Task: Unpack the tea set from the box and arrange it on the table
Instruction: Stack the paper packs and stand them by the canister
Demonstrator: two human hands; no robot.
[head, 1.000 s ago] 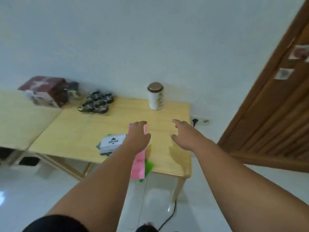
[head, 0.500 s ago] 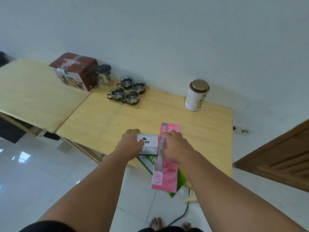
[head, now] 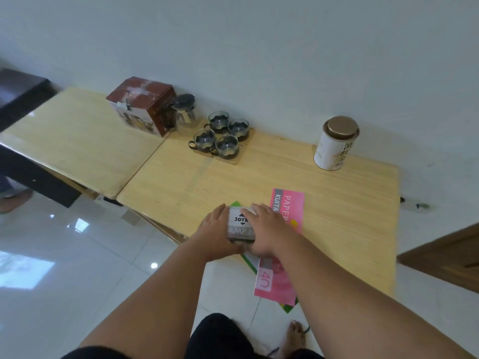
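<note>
A dark red tea set box [head: 141, 104] stands closed at the back of the wooden table [head: 259, 174], against the wall. To its right stands a glass teapot [head: 184, 113] with a dark lid. Several glass cups [head: 220, 133] sit together on wooden coasters beside the teapot. At the table's front edge, my left hand [head: 215, 229] and my right hand [head: 261, 229] both grip a small grey stamp pad box [head: 239, 224] from either side.
A pink paper pack [head: 286, 211] and a green sheet [head: 248, 260] lie under the grey box, overhanging the front edge. A white tin [head: 334, 143] with a bronze lid stands at the back right. A second table [head: 72, 136] adjoins on the left. A wooden door [head: 445, 257] is at right.
The view has tilted down and moved closer. My hands went from hovering apart to closing on the grey box; my right hand slid off the pink pack onto the box.
</note>
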